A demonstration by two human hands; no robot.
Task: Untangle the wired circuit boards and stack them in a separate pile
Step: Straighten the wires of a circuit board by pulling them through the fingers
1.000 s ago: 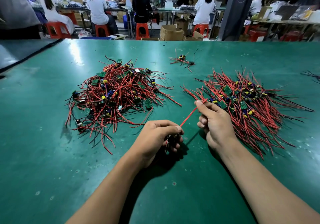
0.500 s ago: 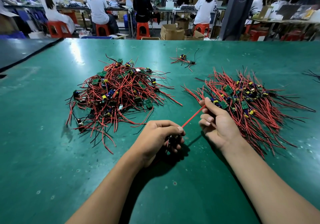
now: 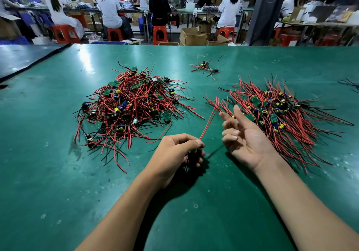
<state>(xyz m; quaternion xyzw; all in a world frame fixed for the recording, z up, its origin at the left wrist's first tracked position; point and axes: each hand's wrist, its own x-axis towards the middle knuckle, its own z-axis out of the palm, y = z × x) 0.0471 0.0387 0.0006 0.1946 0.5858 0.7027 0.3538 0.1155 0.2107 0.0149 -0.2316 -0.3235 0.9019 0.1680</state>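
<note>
Fingers (image 3: 191, 143) of the left hand (image 3: 174, 153) are curled round a board (image 3: 194, 155), which is mostly hidden in the fist. The thumb and forefinger pinch its wires (image 3: 208, 120), which rise free toward the gap between the piles. The right hand (image 3: 246, 140) lies palm up with its fingers (image 3: 239, 113) loosely spread, holding nothing, at the fringe of the stack (image 3: 275, 112). I cannot tell whether it touches.

The loose wire tips could hook strands straying from the tangle (image 3: 132, 103) or the stack as the board crosses. Carrying the board by its wires could strain the joints. A careless sweep of the right hand would scatter the stack's fringe.

The lane between the piles is narrow. The table (image 3: 58, 173) is bare and wide on the near side. Its far edge lies well apart, beyond a few stray boards (image 3: 206, 68).
</note>
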